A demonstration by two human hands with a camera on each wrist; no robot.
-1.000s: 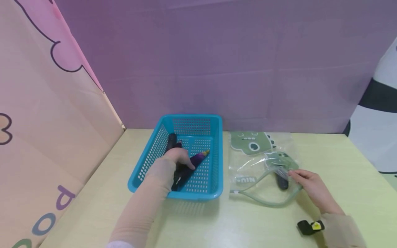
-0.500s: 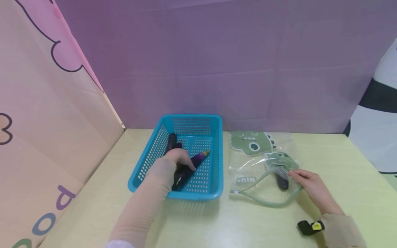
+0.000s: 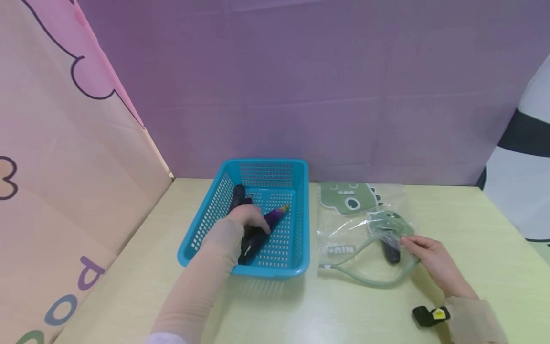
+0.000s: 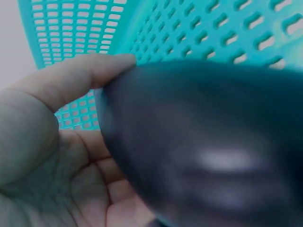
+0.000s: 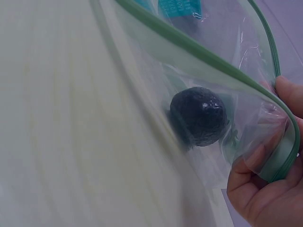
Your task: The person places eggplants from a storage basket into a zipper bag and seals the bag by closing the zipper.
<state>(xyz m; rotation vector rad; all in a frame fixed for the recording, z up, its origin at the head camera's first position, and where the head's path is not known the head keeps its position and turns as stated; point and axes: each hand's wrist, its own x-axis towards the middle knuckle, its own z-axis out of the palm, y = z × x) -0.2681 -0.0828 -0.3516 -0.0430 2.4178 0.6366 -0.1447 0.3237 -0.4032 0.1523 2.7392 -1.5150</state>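
The hands are working wide apart here; the left hand [image 3: 250, 217] is down inside the basket [image 3: 303, 220], thumb and fingers curled round an eggplant [image 3: 254, 246]; the right hand [image 3: 434, 255] pinches the green rim [image 3: 378, 284] of the bag [image 3: 339, 227]; that eggplant lies aslant, yellow tip towards the far right, and the wrap of thumb against fingers probably keeps its slick-looking skin from slipping; over at the bag, the pinch seems meant to stop the rim's two sides folding together, and the loop gapes nearest the person; another eggplant [image 3: 391, 252] shows its dark end in that loop, perhaps propping the film a little; now the edges; more eggplants [image 3: 237, 196] crowd the basket's left wall, while bare lattice to the right gives sideways room; the right wall stands between the gripped eggplant and the bag; only a narrow strip of table [image 3: 312, 282] parts basket from bag, and the left forearm crosses the front edge.
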